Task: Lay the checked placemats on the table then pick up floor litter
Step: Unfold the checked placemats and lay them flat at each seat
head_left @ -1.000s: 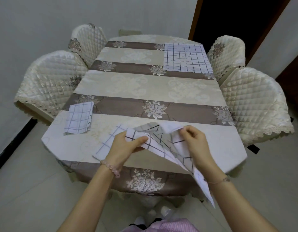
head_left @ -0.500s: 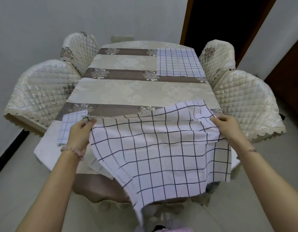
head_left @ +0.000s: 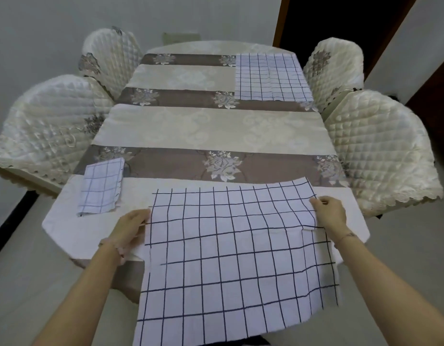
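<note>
A white placemat with dark checks (head_left: 228, 258) is spread open at the near end of the table (head_left: 216, 131). Its far half lies on the tablecloth and its near half hangs over the table's edge. My left hand (head_left: 132, 227) pinches its left edge and my right hand (head_left: 329, 214) pinches its right edge. A second checked placemat (head_left: 271, 77) lies flat at the far right of the table. A third one, folded (head_left: 101, 187), sits at the near left.
Four quilted cream chairs stand round the table, two on the left (head_left: 48, 126) and two on the right (head_left: 380, 146). A dark doorway (head_left: 340, 23) opens at the back right. Pale tiled floor (head_left: 26, 270) lies on both sides.
One second ago both hands were unfolding the bunched placemat. They then drew it wide open in the air, and now its far half has come down onto the table.
</note>
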A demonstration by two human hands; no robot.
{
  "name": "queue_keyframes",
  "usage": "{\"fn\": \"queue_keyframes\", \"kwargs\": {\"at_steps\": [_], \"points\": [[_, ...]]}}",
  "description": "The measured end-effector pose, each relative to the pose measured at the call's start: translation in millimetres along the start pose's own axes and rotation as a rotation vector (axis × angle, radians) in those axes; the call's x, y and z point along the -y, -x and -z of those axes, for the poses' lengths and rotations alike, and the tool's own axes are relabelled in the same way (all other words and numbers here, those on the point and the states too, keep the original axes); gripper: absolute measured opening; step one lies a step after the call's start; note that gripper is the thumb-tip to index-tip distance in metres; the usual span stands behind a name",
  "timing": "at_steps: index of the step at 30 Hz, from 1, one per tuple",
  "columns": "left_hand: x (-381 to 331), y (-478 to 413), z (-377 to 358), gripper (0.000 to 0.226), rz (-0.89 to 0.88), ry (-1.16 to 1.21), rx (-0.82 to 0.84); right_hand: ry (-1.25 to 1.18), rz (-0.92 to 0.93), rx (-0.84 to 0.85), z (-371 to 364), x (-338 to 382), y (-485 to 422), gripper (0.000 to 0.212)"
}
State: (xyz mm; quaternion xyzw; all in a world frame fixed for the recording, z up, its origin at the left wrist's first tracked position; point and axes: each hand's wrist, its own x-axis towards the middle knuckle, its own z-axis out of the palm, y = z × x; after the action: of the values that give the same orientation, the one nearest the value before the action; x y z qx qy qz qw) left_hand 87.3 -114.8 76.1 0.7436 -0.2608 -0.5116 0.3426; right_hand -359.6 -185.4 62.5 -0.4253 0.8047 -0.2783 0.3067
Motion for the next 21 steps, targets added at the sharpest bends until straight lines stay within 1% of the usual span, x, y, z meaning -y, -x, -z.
{"fn": "queue_keyframes", "kwargs": {"at_steps": [2,4,5,8,11,13,16,17,18,20,21], "points": [[12,13,-1,0.022,-0.014,0.011,0.007,-0.017,-0.028,-0.004,2,-7,3,0.037],[21,28,-4,0.019,-0.014,0.051,0.019,-0.072,-0.045,0.022,5,-12,5,0.024],[25,35,-7,0.018,-0.009,0.066,0.022,-0.102,-0.048,0.041,7,-13,8,0.022],[35,45,-12,0.025,0.005,0.084,0.001,-0.189,-0.048,0.100,18,-22,17,0.033],[39,51,-16,0.028,-0.013,0.061,-0.038,-0.271,-0.142,0.103,31,-37,30,0.033],[41,55,-18,0.025,-0.030,0.044,-0.051,-0.284,-0.213,0.090,38,-52,38,0.036],[47,59,-21,0.027,-0.063,0.034,-0.090,-0.252,-0.270,0.188,42,-75,53,0.041],[49,59,-21,0.029,-0.070,0.035,-0.109,-0.221,-0.271,0.224,40,-81,57,0.038],[49,61,-21,0.031,-0.076,0.042,-0.121,-0.203,-0.255,0.248,39,-84,62,0.028],[49,65,-21,0.030,-0.088,0.068,-0.129,-0.204,-0.209,0.256,38,-83,73,0.007],[49,68,-19,0.027,-0.096,0.075,-0.139,-0.220,-0.188,0.242,36,-81,75,0.004]]}}
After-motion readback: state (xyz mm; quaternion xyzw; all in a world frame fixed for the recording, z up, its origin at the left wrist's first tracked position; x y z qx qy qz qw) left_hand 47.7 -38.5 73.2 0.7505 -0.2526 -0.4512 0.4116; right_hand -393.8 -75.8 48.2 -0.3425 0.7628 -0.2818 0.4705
